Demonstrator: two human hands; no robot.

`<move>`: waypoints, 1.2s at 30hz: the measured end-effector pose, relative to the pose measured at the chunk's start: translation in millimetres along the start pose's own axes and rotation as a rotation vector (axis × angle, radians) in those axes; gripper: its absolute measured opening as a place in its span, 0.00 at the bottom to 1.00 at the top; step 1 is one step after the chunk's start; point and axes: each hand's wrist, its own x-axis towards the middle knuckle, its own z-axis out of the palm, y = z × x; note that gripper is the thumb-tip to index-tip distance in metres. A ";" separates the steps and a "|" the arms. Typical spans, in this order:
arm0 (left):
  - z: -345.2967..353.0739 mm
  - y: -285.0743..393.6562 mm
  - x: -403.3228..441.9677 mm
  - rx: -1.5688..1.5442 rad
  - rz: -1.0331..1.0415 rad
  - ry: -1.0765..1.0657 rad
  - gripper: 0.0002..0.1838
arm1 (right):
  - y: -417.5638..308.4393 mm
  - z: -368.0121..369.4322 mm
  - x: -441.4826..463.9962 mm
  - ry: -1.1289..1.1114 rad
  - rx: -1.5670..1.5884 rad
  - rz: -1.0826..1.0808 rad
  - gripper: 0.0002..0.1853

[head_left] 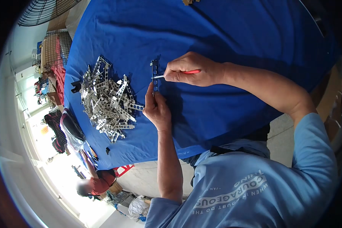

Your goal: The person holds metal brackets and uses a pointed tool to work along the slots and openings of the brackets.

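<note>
My left hand [158, 112] pinches the lower end of a narrow metal strip with holes [154, 68], its index fingertip lying against the strip. From the right, my right hand [193, 70] grips a thin tool [192, 71] with a red end. The tool's pale shaft points left, and its tip is at the strip just above my left index fingertip. Left of my left hand lies a large heap of silvery perforated metal parts [108, 102]; one part of it reaches close to that hand.
A blue cloth [224, 110] covers the table. A black piece [76, 87] lies by the heap's upper left, a small dark piece [108, 151] below it. A brown object [190, 2] is at the top edge. Another person [102, 182] in red is at lower left.
</note>
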 end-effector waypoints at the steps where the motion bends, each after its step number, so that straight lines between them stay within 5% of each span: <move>1: -0.1 0.8 0.3 0.003 0.003 -0.002 0.19 | -0.6 3.6 2.2 0.053 0.031 -0.062 0.18; 4: -0.4 -1.2 -0.4 0.015 0.018 -0.015 0.19 | -4.0 -8.9 0.9 -0.093 -0.150 0.148 0.18; 13: -0.8 0.1 0.1 0.031 0.038 -0.022 0.19 | -0.7 -1.2 0.7 0.022 -0.016 0.019 0.17; 19: -0.7 -1.6 0.5 0.010 0.019 -0.010 0.19 | -5.2 -11.7 1.2 -0.084 -0.109 0.210 0.13; 22: -1.7 -4.4 0.8 0.010 0.034 -0.012 0.19 | -5.0 -3.9 0.9 -0.015 0.007 0.069 0.14; 28: -0.4 -1.3 0.1 0.007 0.012 -0.004 0.19 | -10.1 -13.0 2.2 -0.159 -0.195 0.215 0.14; 34: -0.8 -2.1 0.7 0.018 0.019 -0.007 0.19 | -2.5 0.3 0.0 0.009 -0.025 0.000 0.14; 36: -1.4 -0.7 0.3 0.023 0.011 -0.007 0.19 | -4.3 -7.3 0.0 -0.082 -0.087 0.122 0.14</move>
